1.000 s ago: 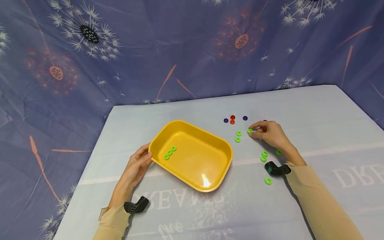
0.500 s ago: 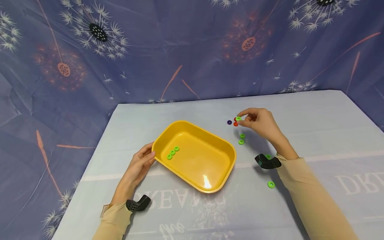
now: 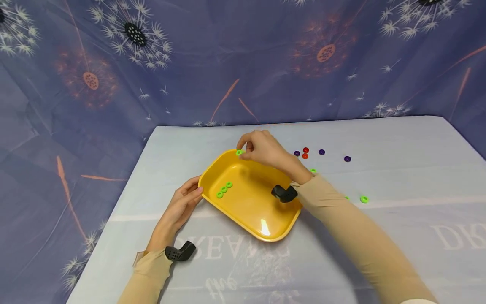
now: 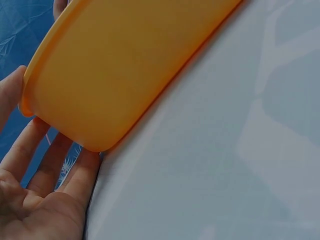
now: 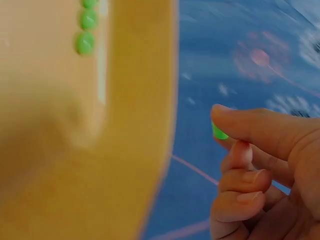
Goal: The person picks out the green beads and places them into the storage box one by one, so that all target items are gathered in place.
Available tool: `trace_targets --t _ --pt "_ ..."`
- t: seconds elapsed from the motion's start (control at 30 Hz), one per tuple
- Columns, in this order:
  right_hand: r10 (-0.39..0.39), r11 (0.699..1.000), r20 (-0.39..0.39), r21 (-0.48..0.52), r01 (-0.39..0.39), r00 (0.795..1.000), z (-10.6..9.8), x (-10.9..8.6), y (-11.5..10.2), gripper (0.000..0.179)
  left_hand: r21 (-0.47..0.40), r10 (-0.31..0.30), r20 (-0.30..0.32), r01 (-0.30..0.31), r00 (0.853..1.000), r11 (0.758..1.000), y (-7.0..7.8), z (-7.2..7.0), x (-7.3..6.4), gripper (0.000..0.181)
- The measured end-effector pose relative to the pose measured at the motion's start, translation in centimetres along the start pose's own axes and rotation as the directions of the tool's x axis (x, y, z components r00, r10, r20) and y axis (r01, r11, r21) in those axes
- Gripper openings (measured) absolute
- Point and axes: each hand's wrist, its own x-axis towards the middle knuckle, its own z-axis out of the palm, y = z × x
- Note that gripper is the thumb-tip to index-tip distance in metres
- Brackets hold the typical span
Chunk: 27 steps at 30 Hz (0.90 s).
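Note:
A yellow plastic tray (image 3: 247, 211) sits on the table, with several small green rings (image 3: 224, 189) in a short row on its floor. My left hand (image 3: 182, 204) holds its left corner, thumb at the rim and fingers against the outer wall, as the left wrist view also shows on the tray (image 4: 110, 75). Above the tray's far left rim, my right hand (image 3: 262, 147) pinches one green ring (image 3: 239, 152) between thumb and fingertips. In the right wrist view that ring (image 5: 219, 131) shows partly behind the thumb, the other fingers curled.
Right of the tray lie two red rings (image 3: 305, 156) and several dark purple rings (image 3: 347, 159). Further green rings (image 3: 364, 199) lie nearby, some partly hidden by the right sleeve (image 3: 353, 228). A patterned blue cloth (image 3: 212, 63) hangs behind the table.
My right hand has lifted a green ring from the table's right side and carried it left, over the tray's far rim. The left hand stays on the tray; the head view has shifted slightly.

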Motion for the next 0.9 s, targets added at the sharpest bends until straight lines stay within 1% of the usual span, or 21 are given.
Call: trace_targets --t 0.07,0.17,0.27,0.33,0.47,0.57,0.73,0.9 --pt "0.008 0.999 0.074 -0.048 -0.005 0.997 1.2 0.7 -0.3 0.018 0.002 -0.016 -0.008 0.016 1.0 1.0 0.0 0.1 0.2 0.03" --pt "0.013 0.993 0.166 -0.114 0.007 0.986 2.6 1.3 -0.6 0.018 0.015 -0.034 -0.016 0.035 0.999 0.999 0.0 0.3 0.5 0.031" --pt "0.034 0.986 0.224 -0.168 0.004 0.974 3.5 1.6 -0.7 0.015 0.018 -0.033 -0.009 0.033 0.999 0.999 0.0 0.4 0.8 0.033" --pt "0.056 0.982 0.252 -0.19 -0.008 0.966 3.8 1.8 -0.6 0.013 0.019 -0.021 -0.001 0.021 1.0 1.0 0.1 0.4 0.9 0.034" --pt "0.097 0.976 0.289 -0.215 -0.034 0.953 4.4 2.1 -0.6 0.011 0.006 -0.007 0.003 0.007 1.0 1.0 0.2 0.3 0.9 0.036" --pt "0.113 0.972 0.301 -0.23 -0.044 0.947 4.9 2.3 -0.5 0.009 -0.001 -0.009 0.0 0.009 1.0 1.0 0.1 0.2 0.8 0.036" --pt "0.13 0.964 0.297 -0.261 -0.05 0.946 5.9 2.6 -0.3 0.011 0.001 -0.022 -0.01 0.022 1.0 1.0 0.0 0.0 0.6 0.034" --pt "0.132 0.959 0.295 -0.278 -0.047 0.946 6.6 2.8 -0.3 0.013 -0.003 -0.013 -0.018 0.013 1.0 1.0 -0.2 -0.2 0.4 0.034"
